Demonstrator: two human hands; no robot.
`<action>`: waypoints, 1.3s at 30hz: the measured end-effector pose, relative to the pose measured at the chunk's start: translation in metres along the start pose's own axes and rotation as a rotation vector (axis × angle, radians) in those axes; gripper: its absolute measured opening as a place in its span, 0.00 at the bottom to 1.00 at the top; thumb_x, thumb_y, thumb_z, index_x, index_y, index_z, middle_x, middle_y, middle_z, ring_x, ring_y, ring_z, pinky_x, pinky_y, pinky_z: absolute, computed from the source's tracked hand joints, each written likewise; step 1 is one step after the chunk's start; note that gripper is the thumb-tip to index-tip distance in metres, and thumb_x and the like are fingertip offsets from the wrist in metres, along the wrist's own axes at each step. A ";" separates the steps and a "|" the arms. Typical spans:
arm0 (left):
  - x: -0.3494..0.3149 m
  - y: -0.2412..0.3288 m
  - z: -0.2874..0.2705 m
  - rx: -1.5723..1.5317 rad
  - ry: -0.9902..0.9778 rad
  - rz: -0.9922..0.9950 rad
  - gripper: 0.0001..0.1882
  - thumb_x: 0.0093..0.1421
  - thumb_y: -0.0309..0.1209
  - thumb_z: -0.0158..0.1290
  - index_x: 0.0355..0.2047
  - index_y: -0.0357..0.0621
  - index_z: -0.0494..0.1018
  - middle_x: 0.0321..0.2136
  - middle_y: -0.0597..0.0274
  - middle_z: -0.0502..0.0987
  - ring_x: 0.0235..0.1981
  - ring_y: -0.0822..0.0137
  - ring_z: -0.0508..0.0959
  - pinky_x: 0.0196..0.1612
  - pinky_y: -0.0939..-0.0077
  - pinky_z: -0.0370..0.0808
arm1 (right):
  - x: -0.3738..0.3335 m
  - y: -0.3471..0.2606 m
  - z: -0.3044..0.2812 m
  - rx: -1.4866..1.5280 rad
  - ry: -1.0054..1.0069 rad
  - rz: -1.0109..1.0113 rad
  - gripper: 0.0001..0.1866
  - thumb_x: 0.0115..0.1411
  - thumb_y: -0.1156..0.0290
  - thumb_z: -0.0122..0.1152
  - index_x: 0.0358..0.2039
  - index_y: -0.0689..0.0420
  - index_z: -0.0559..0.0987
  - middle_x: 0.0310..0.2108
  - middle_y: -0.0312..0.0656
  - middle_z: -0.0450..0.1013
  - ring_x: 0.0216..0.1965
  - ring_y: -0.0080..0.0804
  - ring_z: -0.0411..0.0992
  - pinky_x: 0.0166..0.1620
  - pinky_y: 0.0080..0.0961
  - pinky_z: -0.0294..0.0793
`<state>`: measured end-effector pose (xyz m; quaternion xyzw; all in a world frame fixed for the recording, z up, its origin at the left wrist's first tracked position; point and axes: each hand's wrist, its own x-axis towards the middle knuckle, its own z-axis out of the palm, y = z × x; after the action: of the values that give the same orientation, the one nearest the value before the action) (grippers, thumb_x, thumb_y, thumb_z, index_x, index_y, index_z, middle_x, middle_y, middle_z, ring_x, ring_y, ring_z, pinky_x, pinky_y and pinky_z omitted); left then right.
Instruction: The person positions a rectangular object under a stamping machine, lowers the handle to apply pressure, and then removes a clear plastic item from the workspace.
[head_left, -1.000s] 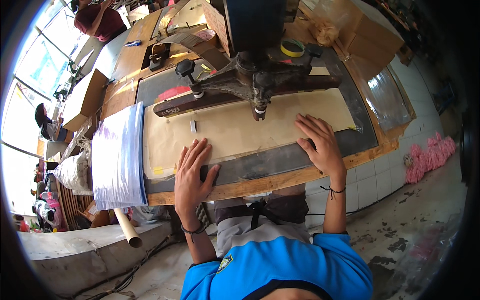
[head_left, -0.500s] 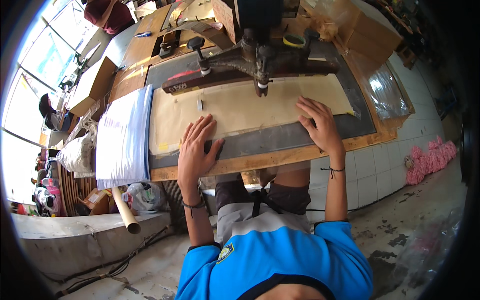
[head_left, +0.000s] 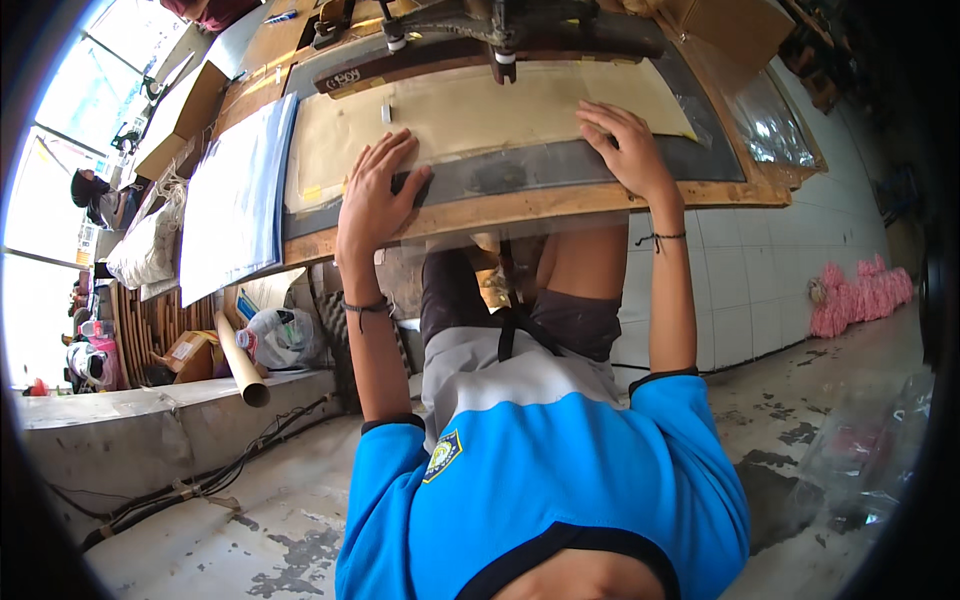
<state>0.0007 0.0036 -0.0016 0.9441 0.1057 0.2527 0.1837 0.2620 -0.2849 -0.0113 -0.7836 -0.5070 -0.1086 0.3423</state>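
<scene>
My left hand (head_left: 378,190) lies with fingers stretched out on the near edge of a tan sheet (head_left: 500,110), left of the middle. Farther right, my right hand (head_left: 628,150) rests flat near the same edge, its fingers extended. Clear plastic film (head_left: 520,225) lies under my hands and hangs a little past the table's front edge. Beneath the tan sheet is a dark grey board (head_left: 560,165). A small metal piece (head_left: 387,113) sits on the tan sheet just beyond my left fingertips. Across the far side runs a heavy dark bar (head_left: 450,60) with a bracket.
Left of the board lies a stack of clear plastic sheets (head_left: 235,190). Cardboard boxes (head_left: 735,28) stand at the far right. A cardboard tube (head_left: 240,360) leans at lower left beside a plastic bag (head_left: 283,338). Pink bundled cord (head_left: 860,298) lies on the floor at right.
The view has tilted, so the table and bar sit higher in the picture. Both hands keep nearly the same place on the sheet.
</scene>
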 end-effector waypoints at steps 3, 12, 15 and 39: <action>0.001 0.003 0.002 -0.021 0.004 -0.034 0.25 0.66 0.43 0.59 0.58 0.39 0.79 0.63 0.52 0.76 0.68 0.49 0.71 0.74 0.55 0.61 | -0.003 0.004 0.003 -0.044 -0.010 0.000 0.25 0.73 0.48 0.56 0.54 0.55 0.84 0.60 0.44 0.78 0.63 0.47 0.72 0.66 0.42 0.68; 0.019 -0.004 -0.001 0.041 0.011 0.048 0.25 0.68 0.39 0.59 0.62 0.40 0.76 0.65 0.47 0.73 0.69 0.47 0.69 0.72 0.56 0.64 | 0.006 0.008 -0.004 -0.012 -0.091 0.058 0.29 0.73 0.45 0.54 0.61 0.55 0.80 0.66 0.48 0.73 0.67 0.47 0.68 0.71 0.41 0.64; 0.044 -0.003 0.001 0.106 -0.068 0.058 0.30 0.70 0.44 0.55 0.67 0.41 0.70 0.69 0.46 0.68 0.73 0.46 0.63 0.75 0.54 0.59 | 0.030 0.003 0.000 -0.008 -0.167 0.098 0.33 0.73 0.44 0.53 0.64 0.58 0.76 0.68 0.50 0.70 0.70 0.48 0.66 0.71 0.39 0.64; 0.091 -0.027 0.047 0.303 -0.117 0.008 0.31 0.74 0.48 0.43 0.68 0.40 0.68 0.72 0.48 0.64 0.75 0.50 0.60 0.77 0.51 0.52 | 0.068 0.044 0.014 -0.176 -0.395 0.094 0.40 0.75 0.41 0.46 0.74 0.60 0.63 0.77 0.51 0.54 0.78 0.47 0.51 0.77 0.38 0.52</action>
<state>0.0989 0.0409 -0.0101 0.9744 0.1278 0.1794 0.0438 0.3294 -0.2381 -0.0054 -0.8392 -0.5157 0.0193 0.1713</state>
